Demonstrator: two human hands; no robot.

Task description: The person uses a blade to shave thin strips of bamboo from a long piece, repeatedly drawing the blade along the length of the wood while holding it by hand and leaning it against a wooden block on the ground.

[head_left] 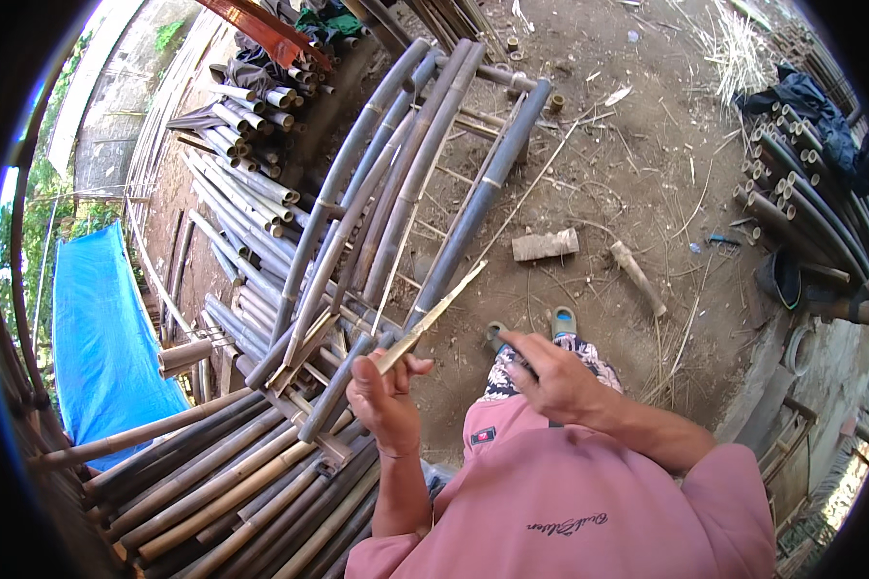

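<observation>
My left hand (pixel 386 403) is closed round the lower end of a split bamboo strip (pixel 434 314). The pale strip slants up to the right and tapers to a ragged tip. Held in front of my body, my right hand (pixel 555 378) has its fingers bent together. Something dark shows under those fingers, too hidden to name. Beyond my left hand stands a rack of bamboo poles (pixel 470 227), with several long poles (pixel 386 183) lying along it. A short dark piece of bamboo (pixel 336 391) lies close to my left hand.
Bamboo poles (pixel 217 463) are stacked at the lower left, with more bundles (pixel 251 183) farther back. A blue tarp (pixel 101 328) hangs at the left. Cut logs (pixel 546 245) and shavings lie on the dirt floor. Another bamboo bundle (pixel 801 193) is at the right.
</observation>
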